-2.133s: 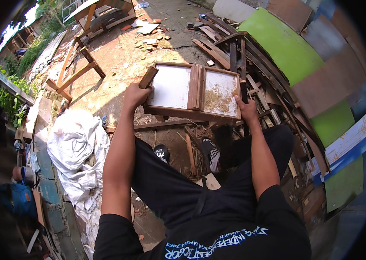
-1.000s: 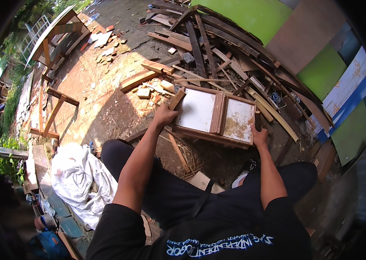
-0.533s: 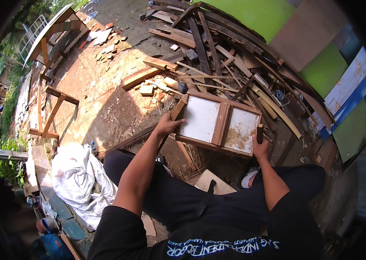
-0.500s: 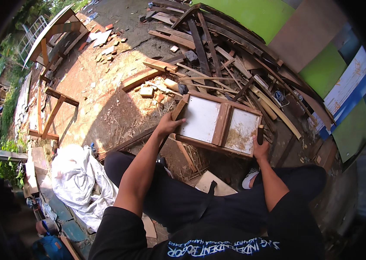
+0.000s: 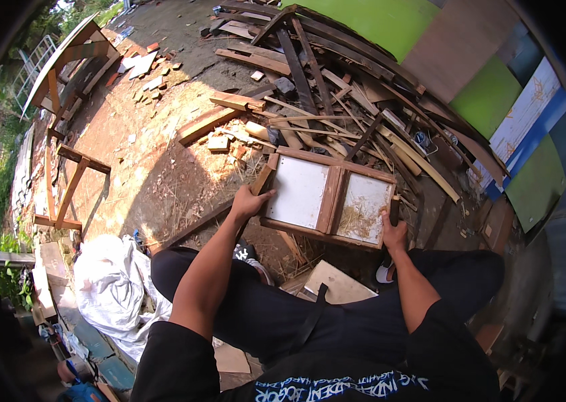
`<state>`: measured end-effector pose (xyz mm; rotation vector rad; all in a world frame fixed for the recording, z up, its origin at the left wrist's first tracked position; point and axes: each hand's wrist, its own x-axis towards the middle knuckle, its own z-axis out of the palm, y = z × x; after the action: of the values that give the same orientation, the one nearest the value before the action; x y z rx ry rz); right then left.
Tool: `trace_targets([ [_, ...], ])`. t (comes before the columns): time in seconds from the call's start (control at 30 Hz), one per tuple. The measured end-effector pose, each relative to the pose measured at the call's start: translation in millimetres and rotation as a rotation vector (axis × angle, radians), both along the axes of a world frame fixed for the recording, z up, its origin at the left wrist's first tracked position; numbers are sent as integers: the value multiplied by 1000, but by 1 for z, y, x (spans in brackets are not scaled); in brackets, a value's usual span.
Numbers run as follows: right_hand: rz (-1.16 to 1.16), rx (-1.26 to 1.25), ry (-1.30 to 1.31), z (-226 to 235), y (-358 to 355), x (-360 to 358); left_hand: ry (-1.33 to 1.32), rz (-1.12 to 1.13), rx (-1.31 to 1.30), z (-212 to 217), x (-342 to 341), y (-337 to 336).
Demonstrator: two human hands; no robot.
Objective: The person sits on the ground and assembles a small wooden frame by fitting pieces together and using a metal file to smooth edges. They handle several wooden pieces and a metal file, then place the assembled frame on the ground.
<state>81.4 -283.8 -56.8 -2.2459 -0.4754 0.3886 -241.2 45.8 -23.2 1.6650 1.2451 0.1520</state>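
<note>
Both-handed, the two-panel wooden frame (image 5: 328,198) lies flat, long axis running left-right.

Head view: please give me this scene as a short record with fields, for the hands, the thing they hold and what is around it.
held thing: wooden frame with two pale panels
left hand: grip on the frame's left edge
right hand: grip on the frame's lower right corner
beyond the frame: pile of scrap planks
far right: green boards
left of the legs: white sack
ground: bare reddish dirt
</note>
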Motion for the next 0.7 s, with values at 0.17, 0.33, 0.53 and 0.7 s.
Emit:
trace_targets([
  [0.17,33,37,12,-3,8,4,52,-1,27,32,-3,-7],
  [0.33,52,-25,-42,20,47,45,159,0,122,16,10,7],
  [0.53,93,81,-56,-11,55,60,81,30,89,6,13,10],
  [0.7,132,-71,-14,22,81,45,170,47,87,-4,-3,20],
])
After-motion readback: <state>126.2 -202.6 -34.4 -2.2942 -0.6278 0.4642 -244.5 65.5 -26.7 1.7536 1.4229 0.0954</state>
